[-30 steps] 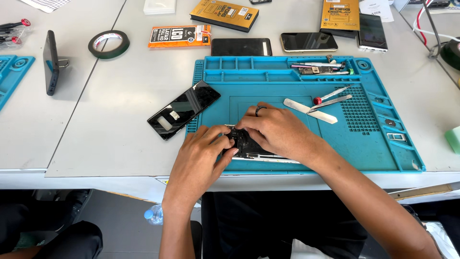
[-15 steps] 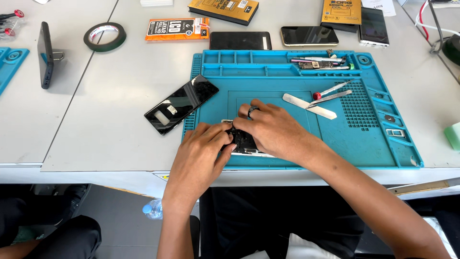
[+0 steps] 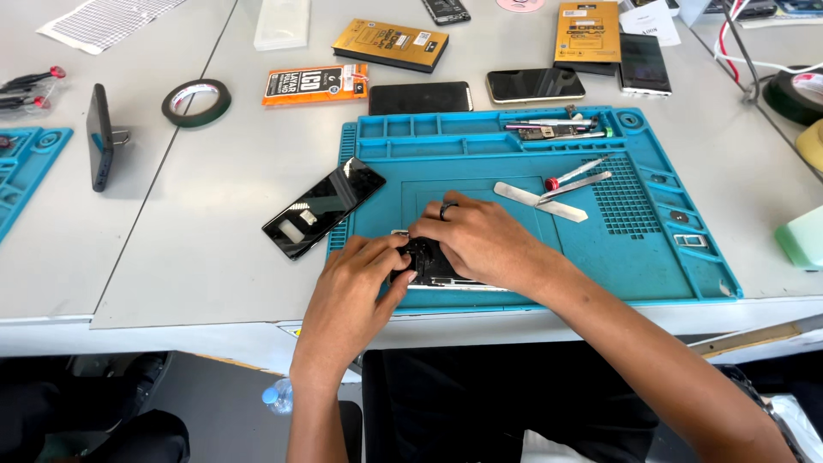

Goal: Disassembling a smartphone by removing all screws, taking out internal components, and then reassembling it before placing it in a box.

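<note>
Pinching the opened phone (image 3: pixel 433 261) between both grips on the blue mat (image 3: pixel 669 257), left hand (image 3: pixel 356 287) and right hand (image 3: pixel 480 240) crowd its edge, where a slipped finger could likely crack a part beneath them.

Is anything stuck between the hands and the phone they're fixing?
No. Both the left hand and right hand are already on the opened phone on the blue mat; nothing visible lies between them.
</note>
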